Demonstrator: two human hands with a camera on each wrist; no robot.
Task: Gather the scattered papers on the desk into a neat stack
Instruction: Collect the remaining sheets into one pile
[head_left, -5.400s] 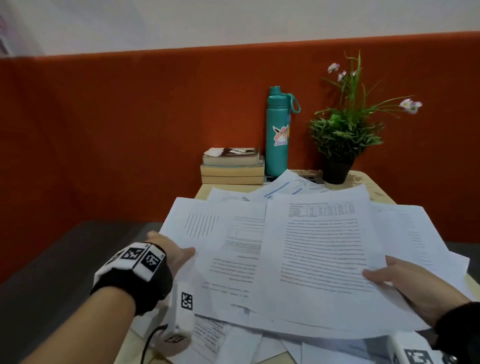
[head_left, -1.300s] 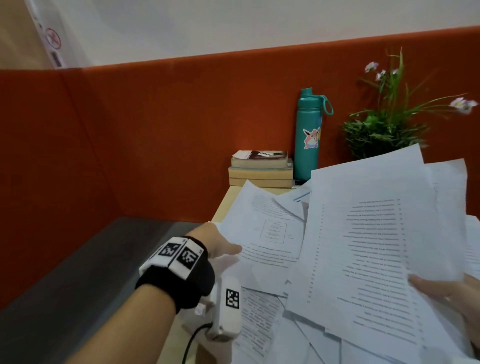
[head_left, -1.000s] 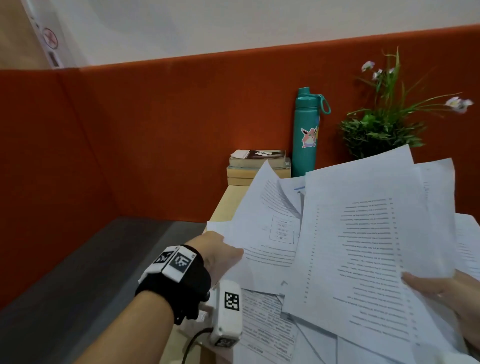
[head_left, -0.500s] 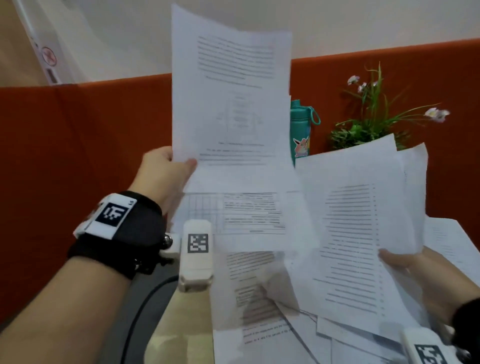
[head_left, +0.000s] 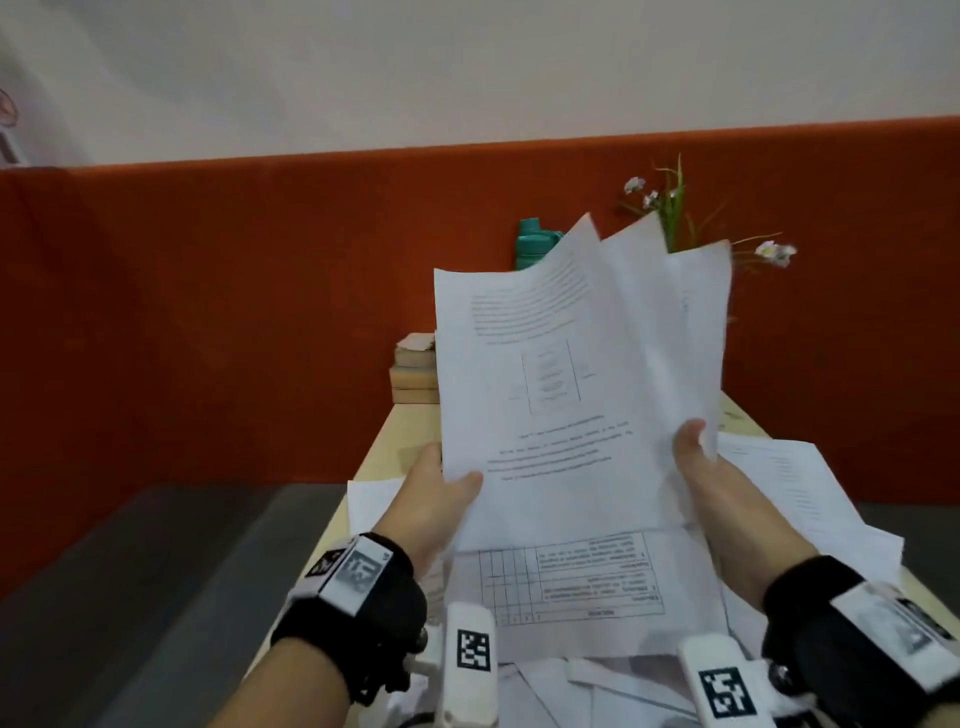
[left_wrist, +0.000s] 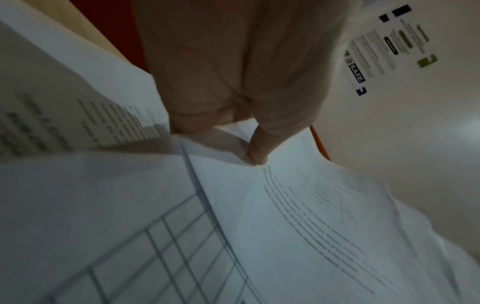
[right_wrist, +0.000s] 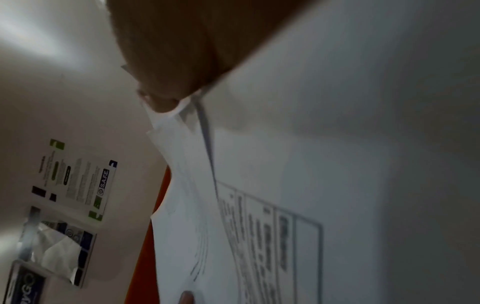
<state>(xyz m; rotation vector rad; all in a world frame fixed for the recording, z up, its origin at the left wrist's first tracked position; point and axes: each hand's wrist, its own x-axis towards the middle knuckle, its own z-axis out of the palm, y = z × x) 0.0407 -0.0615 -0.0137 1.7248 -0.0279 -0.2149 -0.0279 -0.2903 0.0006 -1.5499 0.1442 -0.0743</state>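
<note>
Both hands hold up a loose bundle of printed papers (head_left: 576, 374) above the desk, its sheets fanned at the top. My left hand (head_left: 441, 499) pinches the bundle's lower left edge, thumb on the front sheet. My right hand (head_left: 701, 473) grips the lower right edge, thumb in front. A sheet with a table (head_left: 582, 582) hangs below the bundle. More papers (head_left: 795, 493) lie scattered on the desk (head_left: 395, 436) beneath. In the left wrist view the left hand's fingers (left_wrist: 257, 152) pinch the sheets (left_wrist: 298, 205). In the right wrist view the right hand's fingers (right_wrist: 166, 96) clamp the paper edges (right_wrist: 187, 164).
Behind the bundle stand a stack of books (head_left: 413, 371), a teal bottle (head_left: 535, 247) and a flowering plant (head_left: 675, 208), all against the orange partition (head_left: 208, 312). A grey surface (head_left: 156, 571) lies to the left of the desk.
My left hand has brought its raised sheet down and to the right onto the papers in my right hand. Both hands now hold one bundle.
</note>
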